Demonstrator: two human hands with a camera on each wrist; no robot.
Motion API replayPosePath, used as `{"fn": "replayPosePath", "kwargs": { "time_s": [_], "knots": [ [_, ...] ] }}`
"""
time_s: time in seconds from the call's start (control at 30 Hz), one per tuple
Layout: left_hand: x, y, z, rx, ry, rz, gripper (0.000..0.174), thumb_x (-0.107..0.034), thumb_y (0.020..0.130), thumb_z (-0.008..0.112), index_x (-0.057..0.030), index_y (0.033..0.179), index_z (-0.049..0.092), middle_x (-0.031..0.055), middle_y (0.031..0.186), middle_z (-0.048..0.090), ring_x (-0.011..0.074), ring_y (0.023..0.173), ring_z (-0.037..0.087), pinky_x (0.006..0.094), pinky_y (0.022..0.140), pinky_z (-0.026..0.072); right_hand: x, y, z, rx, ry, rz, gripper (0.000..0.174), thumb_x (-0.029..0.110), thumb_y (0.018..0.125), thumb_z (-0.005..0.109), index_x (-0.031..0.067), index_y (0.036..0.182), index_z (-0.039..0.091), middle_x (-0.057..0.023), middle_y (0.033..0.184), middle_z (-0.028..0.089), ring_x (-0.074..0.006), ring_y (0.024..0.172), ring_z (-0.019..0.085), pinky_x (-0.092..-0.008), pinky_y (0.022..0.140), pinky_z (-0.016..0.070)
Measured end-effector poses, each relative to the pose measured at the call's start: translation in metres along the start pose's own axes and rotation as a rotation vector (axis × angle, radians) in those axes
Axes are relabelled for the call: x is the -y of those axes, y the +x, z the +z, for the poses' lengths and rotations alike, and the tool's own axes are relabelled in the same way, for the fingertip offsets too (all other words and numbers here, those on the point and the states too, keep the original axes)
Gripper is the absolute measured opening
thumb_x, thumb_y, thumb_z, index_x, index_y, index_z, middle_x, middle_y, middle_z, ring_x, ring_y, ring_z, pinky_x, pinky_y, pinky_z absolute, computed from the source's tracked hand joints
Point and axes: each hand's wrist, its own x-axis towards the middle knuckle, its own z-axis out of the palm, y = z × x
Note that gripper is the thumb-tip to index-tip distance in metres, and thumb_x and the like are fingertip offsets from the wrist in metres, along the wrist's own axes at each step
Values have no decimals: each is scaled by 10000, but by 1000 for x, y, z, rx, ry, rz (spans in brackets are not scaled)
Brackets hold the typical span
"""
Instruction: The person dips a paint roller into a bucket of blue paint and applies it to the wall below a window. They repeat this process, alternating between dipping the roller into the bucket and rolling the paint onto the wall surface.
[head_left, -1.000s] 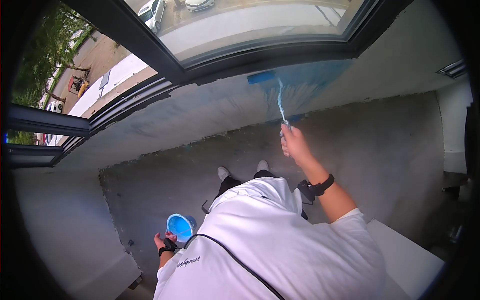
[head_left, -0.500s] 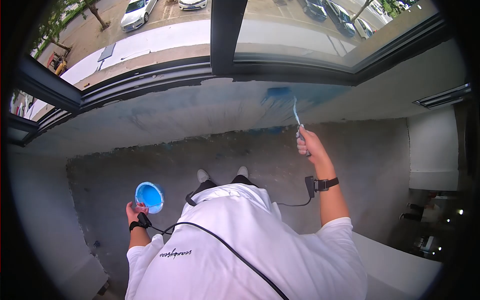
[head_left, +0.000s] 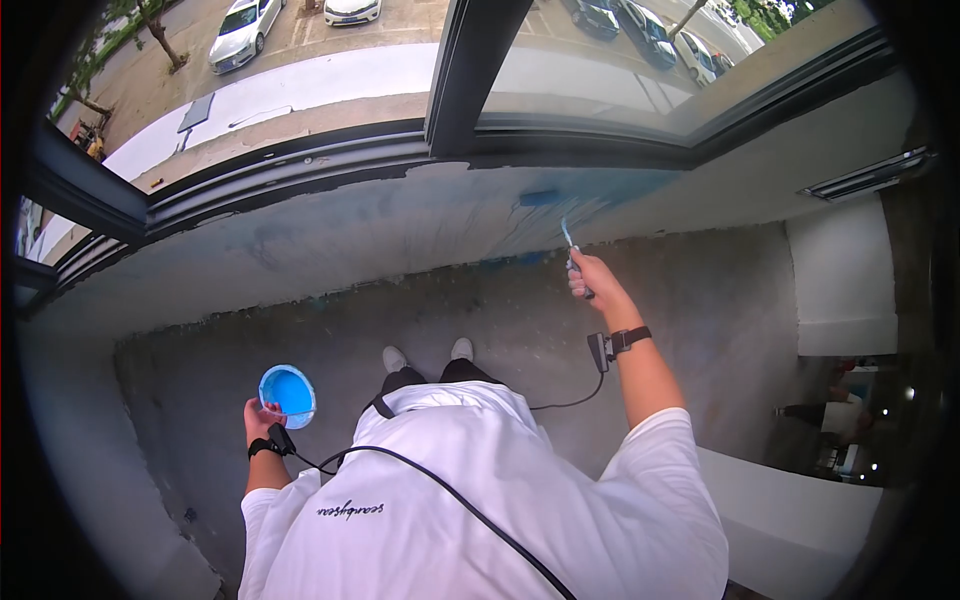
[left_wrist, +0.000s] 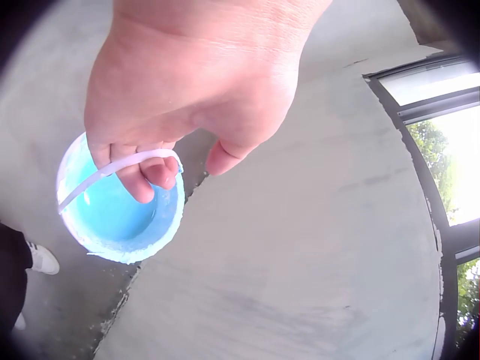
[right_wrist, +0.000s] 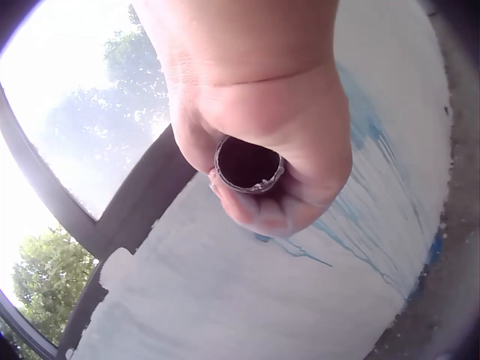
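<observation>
My right hand (head_left: 596, 278) grips the handle of a paint roller (head_left: 569, 234); in the right wrist view the hollow end of that handle (right_wrist: 250, 165) pokes out of the curled fingers. The blue roller sleeve (head_left: 539, 198) is up against the wall just under the window frame, amid wet blue streaks (right_wrist: 367, 202). Low on the other side, my left hand (head_left: 262, 415) carries a small bucket (left_wrist: 73, 217) of light blue paint (left_wrist: 112, 214). Its fingers are hooked under the pale bail handle (left_wrist: 112, 166), and the thumb stands apart.
A dark window frame (head_left: 460, 150) runs above the low wall (head_left: 330, 230), with parked cars (head_left: 245, 35) outside. The person's shoes (head_left: 395, 359) stand on the grey floor (head_left: 560, 340). A black cable (head_left: 450, 490) crosses the white shirt. A white ledge (head_left: 790, 500) lies at the right.
The head view has turned, bringing more of the window in. The roller has moved left along the wall and slightly down, the right hand with it. The left hand keeps holding the bucket.
</observation>
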Motion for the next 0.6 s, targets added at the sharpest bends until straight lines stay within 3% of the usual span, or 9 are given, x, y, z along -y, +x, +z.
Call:
{"fn": "replayPosePath", "kwargs": {
  "time_s": [0.13,0.3,0.6],
  "knots": [
    [5,-22,14,-79,-10,-5,313,-399,854,534,-93,830,470,2,774,537,194,776,546,381,784,427,8,-27,-7,14,-10,-36,310,374,995,493,103,847,468,53,577,364,-39,448,324,-206,406,274],
    [16,-29,7,-32,15,-14,333,-448,840,514,-120,859,462,-18,790,533,172,830,548,454,841,379,31,-75,-17,74,51,-118,300,357,1003,479,108,835,472,56,569,381,-37,426,313,-210,392,261],
    [27,-35,1,-66,-74,-8,353,-450,843,505,-102,885,462,-7,806,544,179,841,550,437,864,369,8,-24,-24,45,-80,-102,311,359,991,493,99,824,457,45,581,384,-57,437,331,-234,400,287]
  ]
}}
